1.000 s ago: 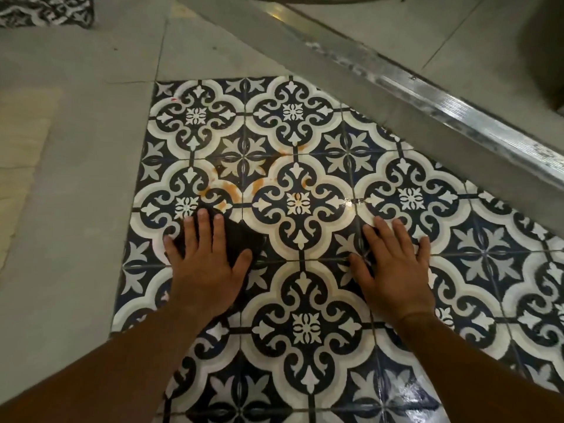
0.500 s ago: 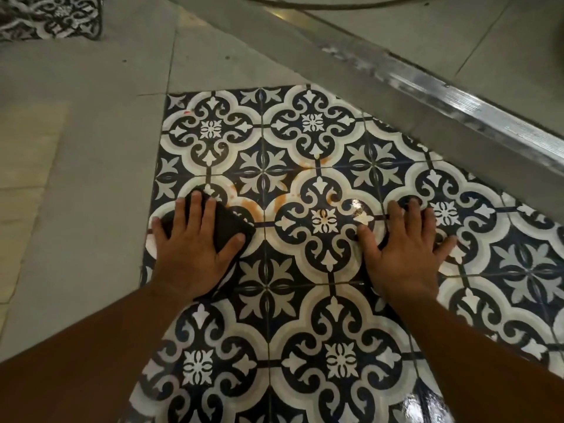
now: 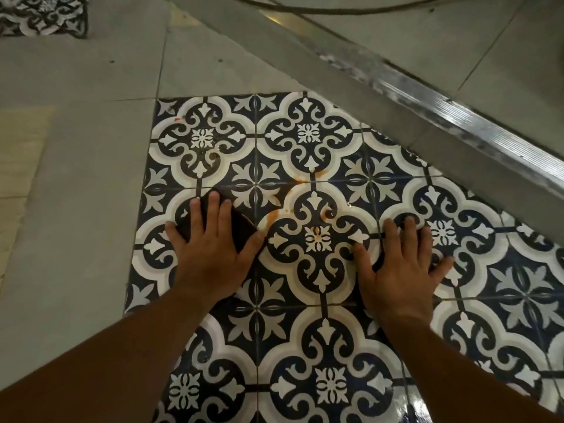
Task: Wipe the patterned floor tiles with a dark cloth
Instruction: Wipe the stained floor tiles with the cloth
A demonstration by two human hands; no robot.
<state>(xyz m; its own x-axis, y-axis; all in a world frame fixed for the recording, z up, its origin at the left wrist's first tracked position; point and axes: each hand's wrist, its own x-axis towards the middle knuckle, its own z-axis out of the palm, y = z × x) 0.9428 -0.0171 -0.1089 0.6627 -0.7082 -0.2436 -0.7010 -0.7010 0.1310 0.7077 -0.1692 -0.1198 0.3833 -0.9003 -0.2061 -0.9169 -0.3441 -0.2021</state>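
Nearest the cam: two bare forearms come in from the bottom edge, both over the patterned tiles (image 3: 317, 148), navy & white w/ quatrefoil motifs. Tiles at bottom right look glossy, w/ a bright wet sheen (image 3: 412, 404).

Next up, L hand (image 3: 207, 254) lies palm-down, fingers straight & spread, pressing flat on the dark cloth (image 3: 239, 228). It isn't curled round the cloth. Cloth sits under the fingers and palm on the left side of the tiled patch; a dark corner shows btwn thumb & index, more shows btwn the fingertips.

R hand (image 3: 399, 276) is also flat, fingers splayed, palm on bare tile, holding nothing. It's well apart from the cloth, one motif btwn the two hands.

Just past the cloth, orange-brown stains (image 3: 274, 213) smear the pale band of the centre motif; more stain sits farther up at a tile joint.

Beyond & left: plain grey floor (image 3: 76, 209), w/ a pale wood-look strip (image 3: 18, 154) at the left edge. A ribbed metal rail (image 3: 457, 105) runs diagonally across the upper right, cutting off the tiles' corner. Farthest: a dark cable (image 3: 335, 7) along the top, and a 2nd patterned patch (image 3: 42, 16) top left.
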